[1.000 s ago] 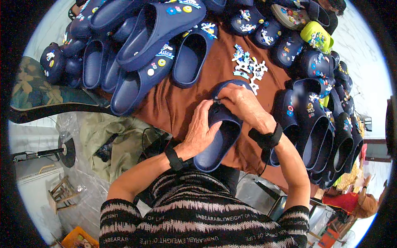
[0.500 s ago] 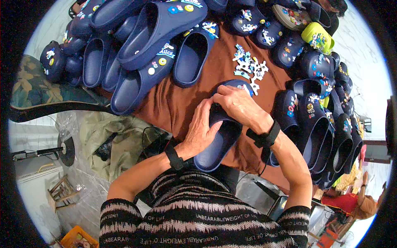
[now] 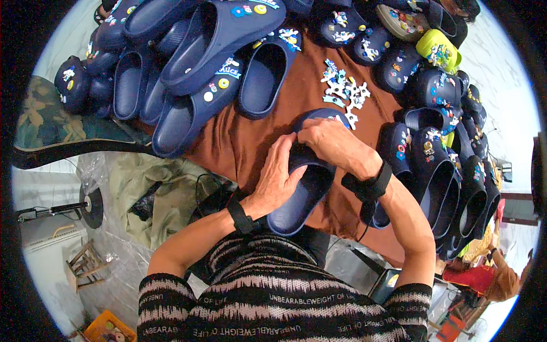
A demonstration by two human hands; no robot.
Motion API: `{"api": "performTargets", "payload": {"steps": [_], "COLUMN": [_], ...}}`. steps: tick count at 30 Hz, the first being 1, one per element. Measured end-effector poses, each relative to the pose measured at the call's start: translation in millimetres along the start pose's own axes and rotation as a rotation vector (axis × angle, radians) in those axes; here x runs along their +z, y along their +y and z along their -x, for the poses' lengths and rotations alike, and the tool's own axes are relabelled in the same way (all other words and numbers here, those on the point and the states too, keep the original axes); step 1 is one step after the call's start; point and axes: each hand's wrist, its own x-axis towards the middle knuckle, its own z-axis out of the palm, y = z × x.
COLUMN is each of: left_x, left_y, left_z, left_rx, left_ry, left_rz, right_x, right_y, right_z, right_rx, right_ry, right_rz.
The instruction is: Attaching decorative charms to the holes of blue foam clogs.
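Observation:
In front of me a navy blue clog (image 3: pixel 302 199) rests with its heel end toward my body and its toe pointing away. My left hand (image 3: pixel 274 179) grips the clog along its left side, thumb over the opening's edge. Curled over the upper near the toe is my right hand (image 3: pixel 337 147). Its fingertips press at the clog's surface, and whatever they pinch is hidden beneath them. A little of the clog's toe, with pale decoration on it, shows beyond the knuckles. Just past it lies a loose pile of white, blue and yellow shoe charms (image 3: pixel 345 91) on the brown cloth (image 3: pixel 259 139).
Navy decorated clogs (image 3: pixel 196 122) are heaped at the left, and more clogs (image 3: pixel 436 188) stand along the right. A lime green clog (image 3: pixel 439 51) sits at the far right. On the floor at the left are a wooden stool (image 3: pixel 85 267) and an orange crate (image 3: pixel 108 328).
My right hand and wrist have shifted slightly right, with the hand curling further over the clog's upper. My left hand and the clog have stayed nearly still.

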Motion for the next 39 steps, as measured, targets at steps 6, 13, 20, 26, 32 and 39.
{"api": "performTargets", "payload": {"steps": [6,13,20,26,32,39], "left_x": [-1,4,-3,-4,0,1], "left_y": [1,-2,2,4,1,2], "left_z": [-1,-2,-3,-3,-1,-2], "left_rx": [-0.004,0.029,0.041,0.000,0.005,-0.001], "left_ry": [-0.013,0.039,0.026,-0.008,0.008,0.028], "left_rz": [-0.017,-0.004,0.034,0.037,-0.005,0.014], "right_x": [7,13,1,12,20,29], "right_y": [-4,13,33,19,22,34], "right_z": [-2,0,23,15,1,2], "right_rx": [-0.050,0.007,0.164,-0.005,0.026,0.204], "right_ry": [-0.013,0.006,0.352,0.270,0.172,0.293], "right_rz": [0.078,-0.033,-0.419,-0.293,-0.242,-0.558]}}
